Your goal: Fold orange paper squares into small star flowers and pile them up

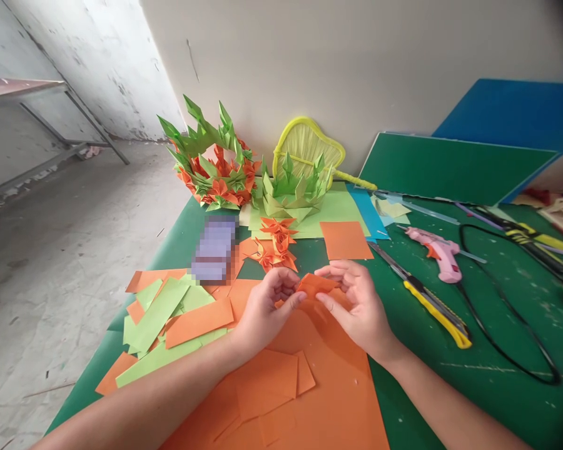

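Between my two hands is a small folded piece of orange paper (316, 284), held just above a large orange sheet (342, 387). My left hand (274, 300) pinches its left end between thumb and fingers. At the right end, my right hand (356, 306) grips it the same way, thumb in front. Just beyond the hands lie several folded orange paper flowers (279, 244). A flat orange paper square (346, 240) rests to their right. Loose orange paper pieces (267, 381) lie below my wrists.
Green and orange scraps (164, 312) lie left beside a blurred phone-like object (214, 250). Behind stand a green-orange paper ring (216, 169) and a green paper crown (295, 194). A yellow utility knife (436, 312) and a pink glue gun (438, 253) with a black cord lie right.
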The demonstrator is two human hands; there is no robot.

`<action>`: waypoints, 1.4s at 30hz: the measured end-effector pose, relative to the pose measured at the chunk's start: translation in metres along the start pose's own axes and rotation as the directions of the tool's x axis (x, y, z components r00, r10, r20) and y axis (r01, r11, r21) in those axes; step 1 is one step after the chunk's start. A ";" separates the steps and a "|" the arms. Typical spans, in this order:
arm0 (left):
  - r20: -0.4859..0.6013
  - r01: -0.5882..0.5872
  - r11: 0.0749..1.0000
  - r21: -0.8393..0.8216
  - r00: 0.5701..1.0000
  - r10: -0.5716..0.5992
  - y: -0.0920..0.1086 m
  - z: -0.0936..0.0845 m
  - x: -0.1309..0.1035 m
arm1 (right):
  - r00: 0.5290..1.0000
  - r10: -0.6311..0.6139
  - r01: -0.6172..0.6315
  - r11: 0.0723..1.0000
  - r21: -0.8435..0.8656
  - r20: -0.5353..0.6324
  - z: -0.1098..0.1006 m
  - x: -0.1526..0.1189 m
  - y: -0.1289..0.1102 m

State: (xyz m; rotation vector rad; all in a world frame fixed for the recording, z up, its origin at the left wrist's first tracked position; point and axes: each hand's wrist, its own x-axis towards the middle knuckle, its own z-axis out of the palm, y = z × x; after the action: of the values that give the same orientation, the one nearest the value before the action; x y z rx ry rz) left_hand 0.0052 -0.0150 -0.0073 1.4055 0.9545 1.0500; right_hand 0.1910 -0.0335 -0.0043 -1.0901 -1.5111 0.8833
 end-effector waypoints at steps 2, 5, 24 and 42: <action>0.018 0.023 1.000 0.015 1.000 -0.023 0.003 -0.001 -0.001 | 1.000 0.014 -0.014 1.000 0.016 -0.019 -0.001 -0.001 0.000; 0.021 0.051 0.999 0.012 0.998 -0.051 0.005 -0.002 -0.001 | 0.996 0.081 -0.077 0.994 0.073 -0.040 -0.004 -0.002 -0.001; 0.114 -0.073 0.981 0.181 0.992 0.053 0.015 -0.001 -0.004 | 0.997 0.068 -0.070 0.993 -0.093 -0.025 0.001 -0.004 0.003; -0.014 -0.050 0.971 0.233 0.998 0.055 0.006 -0.002 -0.004 | 0.999 0.005 -0.001 0.997 -0.079 0.048 -0.001 -0.007 -0.003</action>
State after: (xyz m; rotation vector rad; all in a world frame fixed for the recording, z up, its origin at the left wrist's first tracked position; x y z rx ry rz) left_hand 0.0019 -0.0190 -0.0015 1.6224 1.0881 1.0183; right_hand 0.1918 -0.0411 -0.0035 -1.1358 -1.5961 0.8640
